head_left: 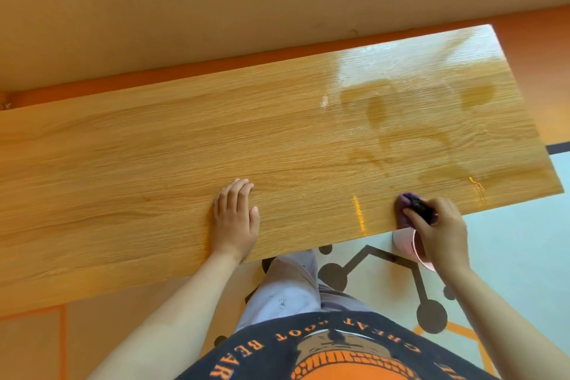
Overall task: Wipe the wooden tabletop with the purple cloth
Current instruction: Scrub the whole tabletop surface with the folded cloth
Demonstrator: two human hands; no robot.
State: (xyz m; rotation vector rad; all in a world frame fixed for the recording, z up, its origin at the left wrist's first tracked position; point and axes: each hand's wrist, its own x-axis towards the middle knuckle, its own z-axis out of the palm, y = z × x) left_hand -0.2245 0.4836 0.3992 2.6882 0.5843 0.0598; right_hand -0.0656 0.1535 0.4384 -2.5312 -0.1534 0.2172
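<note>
The right grip (441,228) pinches the cloth (403,202) at the tabletop's (138,148) near edge; wet smears (398,139) lie at its 12 o'clock. The left grip (236,219), flat, rests at 9 o'clock.

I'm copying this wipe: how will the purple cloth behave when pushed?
The small purple cloth looks soft and floppy, bunched under the right hand, so it probably crumples when pushed. On the glossy, wet-looking wooden tabletop it likely glides easily.
</note>
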